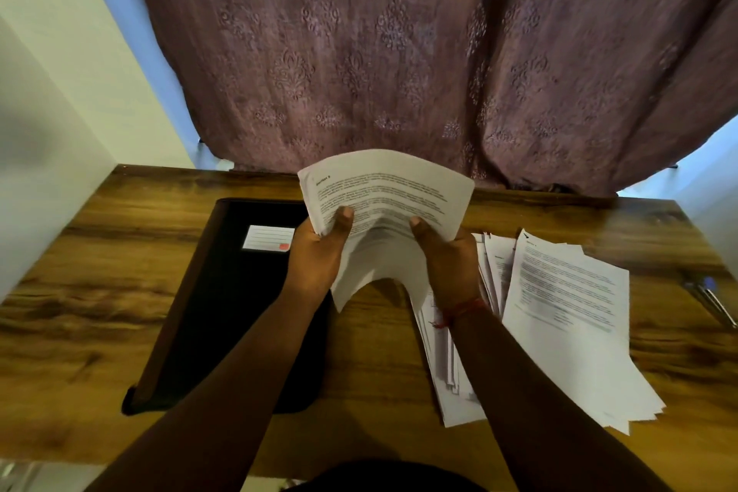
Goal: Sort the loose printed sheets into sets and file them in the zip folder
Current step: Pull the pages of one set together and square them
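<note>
Two forearms reach up from the bottom edge to a bundle of printed sheets (385, 212) held above the counter (100, 292).

Left hand (315, 256) and right hand (449, 258) each pinch the bowed bundle, thumbs on top. More sheets (559, 316) lie fanned at right; a black zip folder (231, 304) lies at left. A pen (709, 298) rests far right, with a purple curtain (399, 44) behind.

We hold a bundle of printed sheets (383, 196) above the wooden worktop (80, 292), our left hand (315, 256) and right hand (447, 256) each with a thumb pressed on the top page in a firm grip. The black zip folder (223, 312) lies flat to the left, loose sheets (559, 324) fanned out to the right, pens (709, 298) near the right edge, and a patterned curtain (399, 52) hangs behind.
</note>
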Demonstrator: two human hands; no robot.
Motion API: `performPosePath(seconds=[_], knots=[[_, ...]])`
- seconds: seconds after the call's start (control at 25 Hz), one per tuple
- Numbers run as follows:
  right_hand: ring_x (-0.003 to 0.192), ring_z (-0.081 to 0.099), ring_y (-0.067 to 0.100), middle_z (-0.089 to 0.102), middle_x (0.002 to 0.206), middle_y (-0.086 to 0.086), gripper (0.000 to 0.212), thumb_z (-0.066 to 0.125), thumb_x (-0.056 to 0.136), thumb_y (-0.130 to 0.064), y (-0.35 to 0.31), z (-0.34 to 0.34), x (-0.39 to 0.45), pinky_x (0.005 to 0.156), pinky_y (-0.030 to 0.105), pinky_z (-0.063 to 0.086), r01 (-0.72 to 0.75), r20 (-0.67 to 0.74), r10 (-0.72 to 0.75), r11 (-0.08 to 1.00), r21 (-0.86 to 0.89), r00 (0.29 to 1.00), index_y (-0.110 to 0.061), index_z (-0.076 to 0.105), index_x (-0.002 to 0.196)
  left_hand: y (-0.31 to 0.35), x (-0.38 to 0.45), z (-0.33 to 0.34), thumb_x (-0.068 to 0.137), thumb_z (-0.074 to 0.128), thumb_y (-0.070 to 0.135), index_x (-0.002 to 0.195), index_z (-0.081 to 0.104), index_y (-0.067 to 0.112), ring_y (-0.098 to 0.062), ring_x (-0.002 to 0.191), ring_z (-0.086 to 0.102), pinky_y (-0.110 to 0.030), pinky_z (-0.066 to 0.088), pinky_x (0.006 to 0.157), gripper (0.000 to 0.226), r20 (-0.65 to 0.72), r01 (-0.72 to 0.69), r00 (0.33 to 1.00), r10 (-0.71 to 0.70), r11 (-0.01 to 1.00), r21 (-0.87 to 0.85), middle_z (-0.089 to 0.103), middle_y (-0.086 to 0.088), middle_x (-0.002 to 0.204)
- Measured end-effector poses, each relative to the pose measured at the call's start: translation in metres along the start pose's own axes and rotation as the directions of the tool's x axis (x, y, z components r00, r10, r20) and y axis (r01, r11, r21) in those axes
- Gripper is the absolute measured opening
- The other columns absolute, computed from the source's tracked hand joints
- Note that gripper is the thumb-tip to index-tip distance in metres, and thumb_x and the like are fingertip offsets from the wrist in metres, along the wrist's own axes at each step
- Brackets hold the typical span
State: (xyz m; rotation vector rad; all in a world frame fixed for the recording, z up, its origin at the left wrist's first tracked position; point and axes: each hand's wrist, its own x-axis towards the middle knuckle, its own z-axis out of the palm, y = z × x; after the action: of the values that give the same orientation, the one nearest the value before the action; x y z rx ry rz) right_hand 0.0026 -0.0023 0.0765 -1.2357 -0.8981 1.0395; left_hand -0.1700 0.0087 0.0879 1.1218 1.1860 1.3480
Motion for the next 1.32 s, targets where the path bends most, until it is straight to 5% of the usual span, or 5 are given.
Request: performPosePath(seconds=[0.12, 0.56, 0.84, 1.2, 1.32], knots=[[0.1, 0.068, 0.016, 0.072, 0.104, -0.004, 0.019, 0.07, 0.088, -0.024, 0.012, 0.004, -0.007, 0.08, 0.033, 0.059, -0.022, -0.066, 0.021, 1.0, -0.01, 0.998, -0.024, 0.068, 0.107, -0.009, -0.007, 0.003, 0.095, 0.06, 0.035, 0.119, 0.061, 0.034, 0.002, 0.107, 0.064, -0.014, 0.051, 0.084, 0.025, -0.003, 0.009, 1.0, -0.009, 0.999, 0.039, 0.07, 0.017, 0.11], [0.1, 0.066, 0.015, 0.069, 0.104, -0.004, 0.025, 0.07, 0.087, -0.027, 0.027, 0.009, -0.015, 0.072, 0.022, 0.058, -0.056, -0.128, 0.052, 0.998, -0.026, 0.99, -0.021, 0.065, 0.111, -0.023, -0.01, 0.003, 0.084, 0.061, 0.058, 0.12, 0.058, 0.045, -0.014, 0.117, 0.062, -0.045, 0.052, 0.1, 0.038, -0.039, 0.065, 0.997, -0.064, 0.998, 0.012, 0.067, 0.007, 0.124], [0.102, 0.065, 0.021, 0.069, 0.105, -0.001, 0.025, 0.07, 0.087, -0.028, 0.03, 0.007, -0.016, 0.082, 0.038, 0.059, -0.104, -0.137, 0.104, 0.995, 0.004, 0.985, -0.024, 0.064, 0.111, -0.022, -0.01, 0.003, 0.087, 0.058, 0.049, 0.114, 0.057, 0.043, -0.012, 0.114, 0.062, -0.037, 0.054, 0.096, 0.028, -0.026, 0.085, 0.996, -0.084, 0.996, 0.031, 0.067, 0.006, 0.121], [0.101, 0.066, 0.021, 0.069, 0.105, 0.001, 0.02, 0.07, 0.086, -0.03, 0.03, 0.009, -0.018, 0.083, 0.04, 0.058, -0.116, -0.152, 0.113, 0.993, -0.006, 0.982, -0.029, 0.063, 0.105, -0.027, -0.01, 0.0, 0.078, 0.064, 0.066, 0.124, 0.061, 0.033, -0.013, 0.114, 0.063, -0.04, 0.054, 0.096, 0.057, 0.003, 0.091, 0.996, -0.091, 0.996, 0.001, 0.068, 0.006, 0.12], [0.1, 0.066, 0.018, 0.069, 0.104, 0.0, 0.021, 0.07, 0.086, -0.031, 0.028, 0.01, -0.017, 0.079, 0.032, 0.059, -0.096, -0.156, 0.091, 0.995, -0.02, 0.984, -0.026, 0.063, 0.106, -0.023, -0.008, 0.0, 0.081, 0.063, 0.059, 0.114, 0.062, 0.04, -0.011, 0.111, 0.064, -0.036, 0.054, 0.095, 0.038, 0.004, 0.098, 0.995, -0.098, 0.995, 0.02, 0.069, 0.009, 0.116]])
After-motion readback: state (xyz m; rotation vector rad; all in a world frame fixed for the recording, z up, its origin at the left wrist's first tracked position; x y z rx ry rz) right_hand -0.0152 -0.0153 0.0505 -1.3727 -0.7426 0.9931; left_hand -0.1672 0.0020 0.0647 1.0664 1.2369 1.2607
